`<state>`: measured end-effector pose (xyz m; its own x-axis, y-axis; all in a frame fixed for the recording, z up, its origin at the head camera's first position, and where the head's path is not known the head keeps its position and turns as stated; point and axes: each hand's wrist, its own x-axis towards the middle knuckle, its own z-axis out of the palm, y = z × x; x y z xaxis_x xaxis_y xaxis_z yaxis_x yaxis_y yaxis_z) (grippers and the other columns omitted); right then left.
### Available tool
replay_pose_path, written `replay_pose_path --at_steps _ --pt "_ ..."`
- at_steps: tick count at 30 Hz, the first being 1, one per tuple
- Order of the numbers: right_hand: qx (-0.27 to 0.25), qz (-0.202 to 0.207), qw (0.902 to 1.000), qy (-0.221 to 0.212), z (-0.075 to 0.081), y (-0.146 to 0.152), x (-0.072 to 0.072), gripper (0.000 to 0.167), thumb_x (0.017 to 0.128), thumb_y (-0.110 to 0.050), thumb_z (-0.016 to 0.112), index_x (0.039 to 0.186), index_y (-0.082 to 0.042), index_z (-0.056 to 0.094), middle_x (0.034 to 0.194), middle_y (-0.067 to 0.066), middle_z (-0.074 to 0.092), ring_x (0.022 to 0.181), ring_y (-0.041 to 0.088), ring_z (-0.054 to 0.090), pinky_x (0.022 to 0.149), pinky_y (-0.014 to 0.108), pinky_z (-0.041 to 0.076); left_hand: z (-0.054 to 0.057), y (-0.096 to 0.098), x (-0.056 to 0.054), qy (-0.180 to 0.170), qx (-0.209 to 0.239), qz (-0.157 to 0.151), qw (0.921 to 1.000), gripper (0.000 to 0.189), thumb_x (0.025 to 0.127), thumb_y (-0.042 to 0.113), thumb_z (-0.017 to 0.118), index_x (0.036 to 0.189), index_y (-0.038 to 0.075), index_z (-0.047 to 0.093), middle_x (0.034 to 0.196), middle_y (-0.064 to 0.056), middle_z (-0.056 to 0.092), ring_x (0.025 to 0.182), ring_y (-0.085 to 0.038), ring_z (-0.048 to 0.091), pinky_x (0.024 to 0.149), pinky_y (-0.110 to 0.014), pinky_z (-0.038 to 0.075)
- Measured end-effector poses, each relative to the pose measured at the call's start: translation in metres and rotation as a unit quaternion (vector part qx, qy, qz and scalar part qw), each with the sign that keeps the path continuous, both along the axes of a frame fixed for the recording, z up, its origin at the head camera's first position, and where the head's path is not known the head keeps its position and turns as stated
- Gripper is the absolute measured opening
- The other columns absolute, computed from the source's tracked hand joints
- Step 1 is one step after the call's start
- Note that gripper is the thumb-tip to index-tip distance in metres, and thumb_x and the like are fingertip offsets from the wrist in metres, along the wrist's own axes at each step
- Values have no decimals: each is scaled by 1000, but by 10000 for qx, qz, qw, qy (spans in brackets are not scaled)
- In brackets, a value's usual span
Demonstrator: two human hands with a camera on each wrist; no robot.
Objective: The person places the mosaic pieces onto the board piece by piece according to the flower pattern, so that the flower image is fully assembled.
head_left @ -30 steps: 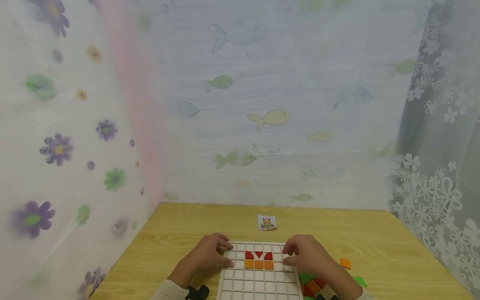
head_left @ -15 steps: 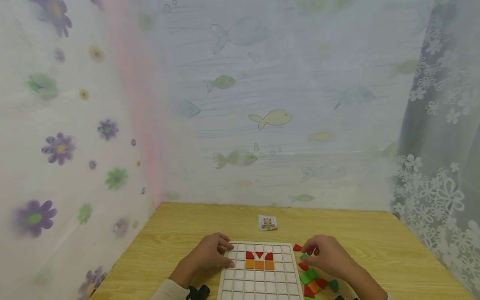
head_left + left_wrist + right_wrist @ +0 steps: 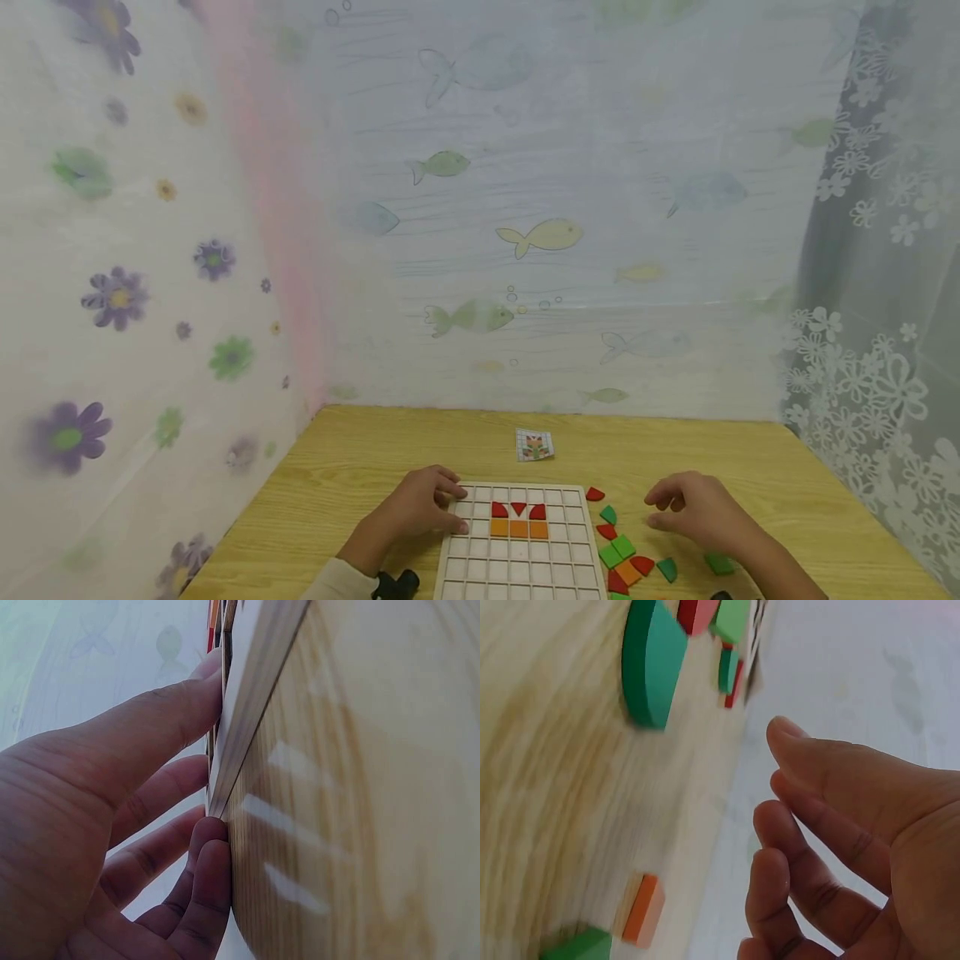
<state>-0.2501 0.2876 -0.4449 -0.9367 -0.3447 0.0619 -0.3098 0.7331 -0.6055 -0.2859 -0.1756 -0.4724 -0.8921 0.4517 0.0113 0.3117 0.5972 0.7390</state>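
A pale square-grid board (image 3: 517, 571) lies on the table. Set in its upper cells are a row of orange squares (image 3: 519, 529) and, above it, red pieces (image 3: 518, 508). My left hand (image 3: 423, 502) rests at the board's left edge; in the left wrist view its thumb (image 3: 172, 712) lies on the top face, two fingers touch the rim and the others lie beside it. My right hand (image 3: 697, 510) hovers over the table right of the board, fingers loosely bent, nothing between thumb and fingertips in the right wrist view.
Loose green squares (image 3: 617, 552), red pieces (image 3: 595, 494), dark green pieces (image 3: 667, 569) and an orange piece (image 3: 643, 911) lie right of the board. A small printed pattern card (image 3: 534, 445) lies behind it. A patterned curtain (image 3: 562, 358) hangs beyond the wooden table (image 3: 375, 442).
My right hand has moved right, from above the board's right edge to over the table past the loose pieces, uncovering them. My left hand has stayed at the board's edge.
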Motion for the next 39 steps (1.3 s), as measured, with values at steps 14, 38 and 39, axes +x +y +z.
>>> replay_pose_path --at_steps 14,38,39 --pt "-284 394 9977 -480 -6 -2 -12 31 90 -23 82 115 -5 77 98 2 71 84 16 63 66 27 54 1 -2 0 87 -57 -49 9999 46 80 29 92 120 12 78 141 -11 60 115 -34 66 91 -49 60" --pt "-123 450 9982 -389 -12 -45 -28 12 87 -14 83 98 -10 81 88 0 73 80 18 64 68 38 57 -2 -1 -2 169 -152 -117 9997 47 81 30 91 121 11 78 140 -10 61 111 -29 68 88 -44 61" --pt "-130 475 9980 -388 -11 -46 -28 11 87 -14 84 96 -10 80 87 -1 73 79 18 64 68 37 57 -2 -1 -2 155 -153 -120 9997 46 81 30 91 121 11 77 140 -10 61 111 -29 68 88 -44 61"
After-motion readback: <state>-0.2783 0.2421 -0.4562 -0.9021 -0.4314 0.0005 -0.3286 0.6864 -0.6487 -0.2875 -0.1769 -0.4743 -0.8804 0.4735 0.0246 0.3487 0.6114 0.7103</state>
